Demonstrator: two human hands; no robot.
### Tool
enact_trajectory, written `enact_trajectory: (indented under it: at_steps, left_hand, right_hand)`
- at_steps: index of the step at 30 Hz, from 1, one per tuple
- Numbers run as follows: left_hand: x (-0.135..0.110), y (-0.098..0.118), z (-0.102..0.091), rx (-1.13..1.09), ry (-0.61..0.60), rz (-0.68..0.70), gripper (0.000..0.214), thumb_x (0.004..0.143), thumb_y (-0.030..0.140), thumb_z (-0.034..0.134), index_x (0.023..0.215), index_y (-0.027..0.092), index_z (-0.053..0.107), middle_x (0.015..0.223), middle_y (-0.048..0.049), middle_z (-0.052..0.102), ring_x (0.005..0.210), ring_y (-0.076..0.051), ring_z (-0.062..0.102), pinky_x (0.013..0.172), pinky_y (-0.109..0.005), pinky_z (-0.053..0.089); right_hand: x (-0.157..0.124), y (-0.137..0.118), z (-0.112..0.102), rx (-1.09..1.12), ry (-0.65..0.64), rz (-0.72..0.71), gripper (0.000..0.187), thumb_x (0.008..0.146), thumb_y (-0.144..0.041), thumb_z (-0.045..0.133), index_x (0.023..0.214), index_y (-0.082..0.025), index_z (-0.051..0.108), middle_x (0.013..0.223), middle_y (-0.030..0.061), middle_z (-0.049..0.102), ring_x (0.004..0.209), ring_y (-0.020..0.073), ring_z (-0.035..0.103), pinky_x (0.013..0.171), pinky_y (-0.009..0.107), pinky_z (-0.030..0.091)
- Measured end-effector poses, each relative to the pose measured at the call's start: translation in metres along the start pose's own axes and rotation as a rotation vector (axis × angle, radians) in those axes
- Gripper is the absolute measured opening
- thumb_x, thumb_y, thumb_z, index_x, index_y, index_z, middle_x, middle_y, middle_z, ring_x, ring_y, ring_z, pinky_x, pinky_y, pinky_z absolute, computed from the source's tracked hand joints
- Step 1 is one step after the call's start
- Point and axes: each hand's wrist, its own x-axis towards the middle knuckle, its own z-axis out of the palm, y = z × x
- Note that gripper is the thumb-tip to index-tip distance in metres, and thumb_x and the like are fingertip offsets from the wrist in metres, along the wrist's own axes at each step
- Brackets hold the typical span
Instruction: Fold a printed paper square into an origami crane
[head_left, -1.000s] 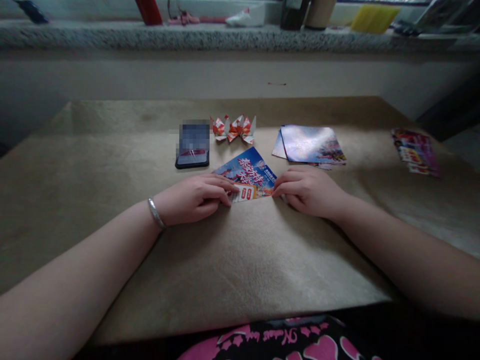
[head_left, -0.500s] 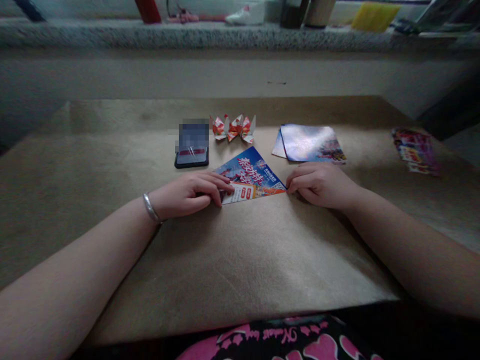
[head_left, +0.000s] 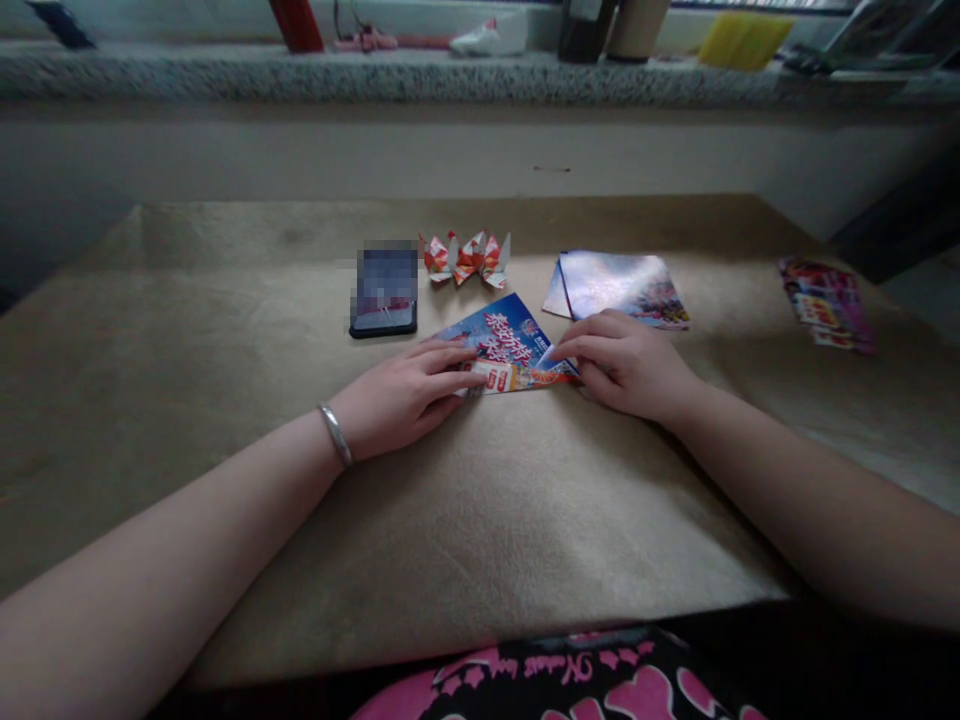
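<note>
A blue printed paper (head_left: 514, 330), folded to a triangle, lies at the centre of the frame on a gold-brown counter (head_left: 480, 540). From the left, the left hand (head_left: 409, 392), with a silver bracelet (head_left: 335, 435) at its wrist, lies over the paper's left corner; its grip is released, fingers stretched flat. From the right, the right hand (head_left: 622, 362) has its grip pinched on the paper's right corner, where a pale fold stands up. Just above the paper are folded red-and-white cranes (head_left: 466, 262), with a phone (head_left: 386, 290) to their left and glossy sheets (head_left: 626, 285) to their right; pink-red leaflets (head_left: 825, 305) lie at far right. Along the top edge, a sill (head_left: 450, 80) bears a dark container (head_left: 583, 30) and a beige container (head_left: 637, 30), both cut off by the frame, their contents hidden.
</note>
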Motion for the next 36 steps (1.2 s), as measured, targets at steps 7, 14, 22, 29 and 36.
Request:
enact_trajectory:
  at_steps: [7,14,22,29,36]
  left_hand:
    - [0.001,-0.003,-0.004,-0.124,-0.014,0.019,0.037,0.092,0.029,0.052,0.127,0.015,0.056,0.130,-0.0127,0.059,0.128,-0.024,0.049,0.107,-0.043,0.045]
    - [0.001,-0.005,-0.003,-0.067,0.015,0.176,0.035,0.094,0.014,0.045,0.123,0.025,0.062,0.135,-0.0040,0.057,0.139,-0.024,0.035,0.112,-0.049,0.039]
    - [-0.002,-0.010,-0.004,0.039,0.017,0.155,0.040,0.092,0.011,0.045,0.117,0.033,0.066,0.142,-0.0023,0.050,0.142,-0.027,0.026,0.110,-0.053,0.038]
    - [-0.002,-0.006,-0.009,0.156,0.027,0.065,0.026,0.094,0.030,0.052,0.115,0.036,0.066,0.138,0.0019,0.055,0.138,-0.028,0.035,0.113,-0.055,0.029]
    - [-0.003,-0.012,-0.005,0.193,0.010,-0.069,0.034,0.095,0.038,0.046,0.125,0.033,0.061,0.138,-0.0043,0.054,0.136,-0.032,0.037,0.110,-0.056,0.032]
  right_hand:
    - [0.002,-0.004,-0.005,0.036,0.021,0.009,0.029,0.091,-0.022,0.047,0.115,-0.022,0.064,0.111,0.0098,0.066,0.104,0.0232,0.059,0.091,0.042,0.047]
    - [0.001,-0.001,0.000,0.016,-0.060,-0.016,0.028,0.090,-0.021,0.050,0.114,-0.022,0.064,0.127,0.0105,0.061,0.117,0.0244,0.056,0.098,0.046,0.046]
    - [-0.001,0.000,0.001,0.033,-0.069,0.019,0.029,0.086,-0.016,0.051,0.111,-0.019,0.066,0.132,0.0131,0.059,0.120,0.0249,0.056,0.099,0.045,0.047]
    - [-0.002,0.002,0.004,0.112,-0.066,0.014,0.033,0.083,-0.009,0.047,0.108,-0.019,0.066,0.115,0.0103,0.068,0.101,0.0191,0.065,0.088,0.036,0.052]
    - [-0.002,0.002,0.005,0.156,-0.102,-0.047,0.035,0.075,-0.008,0.048,0.103,-0.020,0.066,0.111,0.0090,0.067,0.096,0.0201,0.063,0.084,0.037,0.051]
